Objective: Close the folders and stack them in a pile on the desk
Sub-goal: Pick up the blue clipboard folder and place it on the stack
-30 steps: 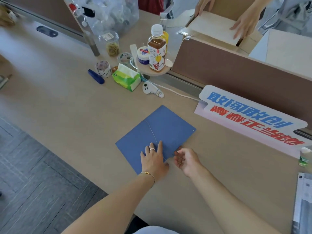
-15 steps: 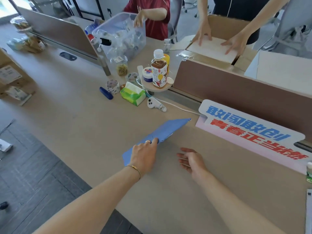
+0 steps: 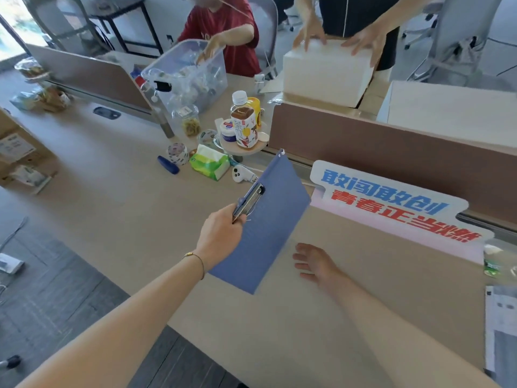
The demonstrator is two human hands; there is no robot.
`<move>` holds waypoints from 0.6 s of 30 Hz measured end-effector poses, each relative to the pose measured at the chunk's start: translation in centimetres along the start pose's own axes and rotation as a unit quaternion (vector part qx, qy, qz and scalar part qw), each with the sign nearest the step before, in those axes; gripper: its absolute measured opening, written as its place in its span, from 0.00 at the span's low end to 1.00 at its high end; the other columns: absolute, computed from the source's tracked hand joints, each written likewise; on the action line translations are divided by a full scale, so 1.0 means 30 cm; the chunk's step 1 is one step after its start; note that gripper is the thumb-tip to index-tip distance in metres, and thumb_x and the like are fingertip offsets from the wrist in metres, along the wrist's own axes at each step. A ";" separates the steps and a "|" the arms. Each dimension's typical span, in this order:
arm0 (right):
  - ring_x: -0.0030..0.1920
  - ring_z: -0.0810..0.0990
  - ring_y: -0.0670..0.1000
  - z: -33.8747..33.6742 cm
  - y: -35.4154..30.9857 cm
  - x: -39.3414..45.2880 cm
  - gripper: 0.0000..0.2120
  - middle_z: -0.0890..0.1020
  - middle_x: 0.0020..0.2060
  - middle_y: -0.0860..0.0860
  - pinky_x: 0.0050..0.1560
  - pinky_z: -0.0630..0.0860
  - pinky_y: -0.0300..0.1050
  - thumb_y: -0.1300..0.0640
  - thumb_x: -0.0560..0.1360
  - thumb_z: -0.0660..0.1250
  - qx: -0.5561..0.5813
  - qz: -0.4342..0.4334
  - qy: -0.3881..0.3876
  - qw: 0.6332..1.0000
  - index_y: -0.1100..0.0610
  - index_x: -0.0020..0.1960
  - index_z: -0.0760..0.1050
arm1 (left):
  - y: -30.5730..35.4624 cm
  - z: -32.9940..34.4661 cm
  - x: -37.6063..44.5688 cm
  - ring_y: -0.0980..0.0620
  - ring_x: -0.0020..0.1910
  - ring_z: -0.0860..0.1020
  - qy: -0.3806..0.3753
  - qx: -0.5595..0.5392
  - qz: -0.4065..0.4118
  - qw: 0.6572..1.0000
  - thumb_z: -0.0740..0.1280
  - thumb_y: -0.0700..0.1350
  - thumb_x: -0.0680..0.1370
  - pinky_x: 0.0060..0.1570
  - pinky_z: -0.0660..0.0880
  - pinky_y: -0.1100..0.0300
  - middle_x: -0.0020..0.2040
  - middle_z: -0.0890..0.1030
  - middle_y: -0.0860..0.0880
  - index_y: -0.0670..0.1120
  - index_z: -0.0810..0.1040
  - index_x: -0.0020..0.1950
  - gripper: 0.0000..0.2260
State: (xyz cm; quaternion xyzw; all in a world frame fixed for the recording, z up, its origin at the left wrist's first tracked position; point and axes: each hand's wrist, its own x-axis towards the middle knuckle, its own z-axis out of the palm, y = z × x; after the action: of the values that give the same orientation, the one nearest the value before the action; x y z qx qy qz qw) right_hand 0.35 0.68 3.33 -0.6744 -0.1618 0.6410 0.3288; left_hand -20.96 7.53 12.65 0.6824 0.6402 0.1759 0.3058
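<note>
A blue folder (image 3: 263,228) is lifted off the tan desk (image 3: 293,326) and tilted, its far corner pointing up toward the divider. A metal clip (image 3: 249,201) shows on its left edge. My left hand (image 3: 221,236) grips the folder at that clip edge. My right hand (image 3: 314,261) rests flat on the desk just right of the folder, fingers spread, holding nothing. Only this one folder is in view.
A printed sign (image 3: 391,203) lies against the brown divider (image 3: 391,152). Behind the folder stand a bottle (image 3: 243,124), a green tissue pack (image 3: 209,163), a tape roll (image 3: 177,154) and a blue pen (image 3: 167,164). Papers (image 3: 500,326) lie at the right edge. Two people work across the divider.
The folder lay flat under both hands, then my left hand lifted it up off the desk. My right hand let go and now lies flat on the desk.
</note>
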 end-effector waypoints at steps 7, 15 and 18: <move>0.47 0.80 0.54 -0.105 0.030 -0.042 0.07 0.82 0.49 0.54 0.50 0.76 0.50 0.55 0.78 0.60 0.130 -0.054 0.039 0.989 0.53 0.48 0.76 | 0.072 0.088 -0.013 0.52 0.33 0.70 -0.014 -0.205 -0.031 0.978 0.63 0.41 0.81 0.33 0.67 0.59 0.35 0.74 0.51 0.54 0.79 0.55 0.10; 0.41 0.76 0.54 -0.328 0.032 -0.138 0.08 0.79 0.41 0.55 0.43 0.71 0.51 0.55 0.78 0.60 0.138 -0.159 0.257 0.943 0.57 0.43 0.74 | 0.138 0.287 -0.086 0.51 0.44 0.85 -0.109 -0.341 -0.108 0.927 0.65 0.43 0.83 0.44 0.81 0.57 0.44 0.87 0.50 0.50 0.82 0.56 0.07; 0.38 0.73 0.52 -0.449 0.030 -0.194 0.10 0.77 0.37 0.52 0.40 0.69 0.48 0.56 0.80 0.60 0.100 -0.188 0.299 0.930 0.59 0.42 0.71 | 0.185 0.388 -0.107 0.55 0.35 0.84 -0.114 -0.379 -0.123 0.910 0.66 0.41 0.82 0.37 0.78 0.59 0.41 0.87 0.52 0.53 0.78 0.60 0.09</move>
State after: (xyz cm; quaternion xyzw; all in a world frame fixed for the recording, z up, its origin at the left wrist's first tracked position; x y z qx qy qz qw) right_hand 12.52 -6.87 6.65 -0.7557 -0.1151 0.3489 0.5422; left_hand -9.73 2.19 7.98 0.4461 0.5655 0.2873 0.6314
